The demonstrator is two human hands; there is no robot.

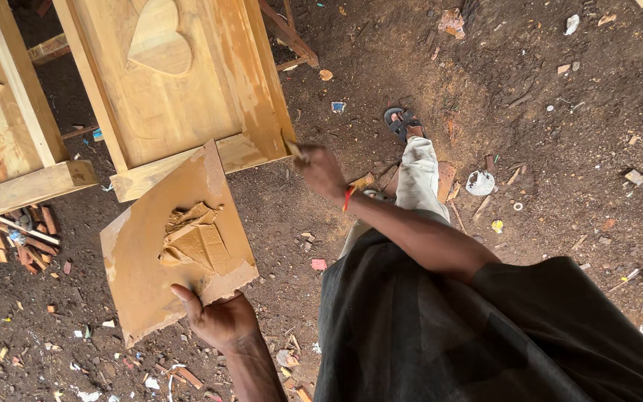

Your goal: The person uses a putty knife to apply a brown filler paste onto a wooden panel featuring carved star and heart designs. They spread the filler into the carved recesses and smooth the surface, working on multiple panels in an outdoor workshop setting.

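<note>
Left hand [221,320] gripping board [143,253] edge, right hand [320,170] at panel [180,89] corner

No labels, signs or screens appear. The only possible packaging is litter on the dirt floor: a crumpled white wrapper or cup [479,182] at about three o'clock from centre, and a small blue-and-white scrap [337,106], perhaps a sachet, at about twelve o'clock; both too small to identify.
</note>
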